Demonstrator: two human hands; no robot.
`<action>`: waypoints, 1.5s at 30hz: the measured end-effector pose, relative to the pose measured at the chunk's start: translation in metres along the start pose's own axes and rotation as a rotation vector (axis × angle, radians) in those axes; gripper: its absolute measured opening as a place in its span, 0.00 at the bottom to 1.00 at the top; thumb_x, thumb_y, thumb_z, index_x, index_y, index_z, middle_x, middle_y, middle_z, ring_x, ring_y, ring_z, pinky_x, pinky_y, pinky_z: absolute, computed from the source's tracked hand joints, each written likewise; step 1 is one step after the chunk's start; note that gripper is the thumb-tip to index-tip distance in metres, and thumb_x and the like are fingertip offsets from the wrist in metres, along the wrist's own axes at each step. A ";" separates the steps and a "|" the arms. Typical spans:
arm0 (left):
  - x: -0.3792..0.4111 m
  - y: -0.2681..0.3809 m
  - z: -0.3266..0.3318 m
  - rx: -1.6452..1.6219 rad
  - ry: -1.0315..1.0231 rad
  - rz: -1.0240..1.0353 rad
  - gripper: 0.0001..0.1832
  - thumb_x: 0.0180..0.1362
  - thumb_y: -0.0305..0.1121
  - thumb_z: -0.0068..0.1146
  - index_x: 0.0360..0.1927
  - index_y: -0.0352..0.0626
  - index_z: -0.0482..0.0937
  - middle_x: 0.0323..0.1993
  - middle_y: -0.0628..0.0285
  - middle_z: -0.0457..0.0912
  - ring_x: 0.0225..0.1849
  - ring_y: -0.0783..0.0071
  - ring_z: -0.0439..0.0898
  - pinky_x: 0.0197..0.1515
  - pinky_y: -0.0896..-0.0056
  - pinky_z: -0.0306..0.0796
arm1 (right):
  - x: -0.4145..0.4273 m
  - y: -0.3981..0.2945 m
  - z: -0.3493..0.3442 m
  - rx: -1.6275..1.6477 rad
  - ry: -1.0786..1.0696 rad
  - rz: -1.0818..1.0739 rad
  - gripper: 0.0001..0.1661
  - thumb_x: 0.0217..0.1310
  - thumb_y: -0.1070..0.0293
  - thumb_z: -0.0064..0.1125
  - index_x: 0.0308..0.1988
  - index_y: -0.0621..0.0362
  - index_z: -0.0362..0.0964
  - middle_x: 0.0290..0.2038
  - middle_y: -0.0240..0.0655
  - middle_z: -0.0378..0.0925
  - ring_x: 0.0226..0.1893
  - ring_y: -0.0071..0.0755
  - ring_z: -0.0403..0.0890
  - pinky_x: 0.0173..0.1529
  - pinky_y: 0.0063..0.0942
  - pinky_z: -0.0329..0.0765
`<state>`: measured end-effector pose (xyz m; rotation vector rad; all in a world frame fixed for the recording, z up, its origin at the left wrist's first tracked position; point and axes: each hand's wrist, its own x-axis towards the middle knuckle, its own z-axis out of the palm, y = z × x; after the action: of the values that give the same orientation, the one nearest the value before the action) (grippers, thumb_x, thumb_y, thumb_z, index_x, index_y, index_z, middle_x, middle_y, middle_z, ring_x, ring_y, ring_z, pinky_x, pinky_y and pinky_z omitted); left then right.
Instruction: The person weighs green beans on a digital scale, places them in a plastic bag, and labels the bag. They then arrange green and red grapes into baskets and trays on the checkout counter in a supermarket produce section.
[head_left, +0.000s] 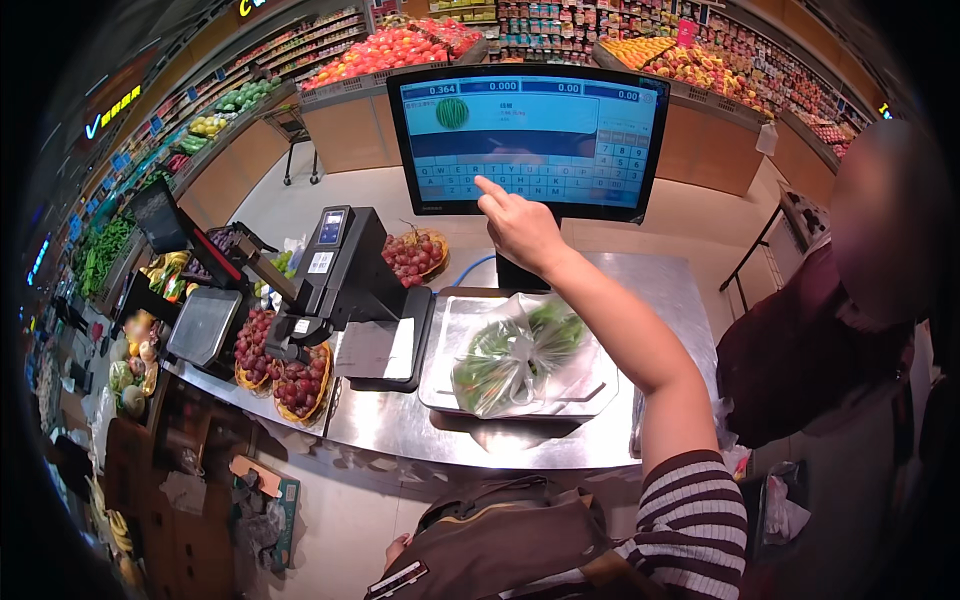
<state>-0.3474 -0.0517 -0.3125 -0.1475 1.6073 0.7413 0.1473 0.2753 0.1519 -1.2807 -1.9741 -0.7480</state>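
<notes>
My right hand (523, 225) reaches up to a touchscreen monitor (536, 142), its index finger extended onto the on-screen keyboard and the other fingers curled with nothing in them. The screen displays a picture of green beans above the keys. Below my right forearm, a tied clear plastic bag of leafy green vegetables (517, 356) rests on the metal weighing plate of a scale (439, 382). Only a small part of my left hand (397, 550) shows, low beside my brown apron (495, 540); what its fingers do is hidden.
On the steel counter (382, 427), a black label printer (349, 262) stands left of the scale. Baskets of red grapes (300, 382) sit farther left, near another scale (204, 326). A person in dark clothing (795, 360) stands close at right. An open carton (270, 517) lies on the floor.
</notes>
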 end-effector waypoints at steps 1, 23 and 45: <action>-0.006 0.000 0.003 -0.086 -0.014 -0.033 0.16 0.59 0.32 0.45 0.50 0.38 0.70 0.34 0.57 0.79 0.35 0.64 0.76 0.42 0.66 0.71 | -0.005 -0.004 0.005 -0.002 -0.036 -0.032 0.12 0.43 0.77 0.52 0.34 0.58 0.64 0.52 0.38 0.69 0.26 0.32 0.76 0.27 0.29 0.75; 0.043 -0.002 -0.026 0.144 0.068 0.124 0.13 0.59 0.37 0.43 0.28 0.37 0.69 0.19 0.59 0.75 0.18 0.69 0.70 0.25 0.69 0.67 | 0.026 -0.010 0.005 0.023 0.099 0.092 0.13 0.48 0.73 0.55 0.38 0.56 0.70 0.37 0.35 0.73 0.33 0.34 0.75 0.29 0.30 0.74; 0.050 0.024 0.001 0.379 0.068 0.142 0.17 0.60 0.40 0.43 0.23 0.37 0.69 0.17 0.59 0.73 0.17 0.69 0.70 0.23 0.67 0.65 | 0.029 -0.011 -0.016 -0.015 0.056 0.133 0.26 0.43 0.78 0.52 0.48 0.58 0.64 0.60 0.40 0.59 0.36 0.39 0.78 0.33 0.31 0.77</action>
<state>-0.3688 -0.0165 -0.3500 0.2201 1.8071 0.5309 0.1319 0.2756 0.1828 -1.3695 -1.8226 -0.7266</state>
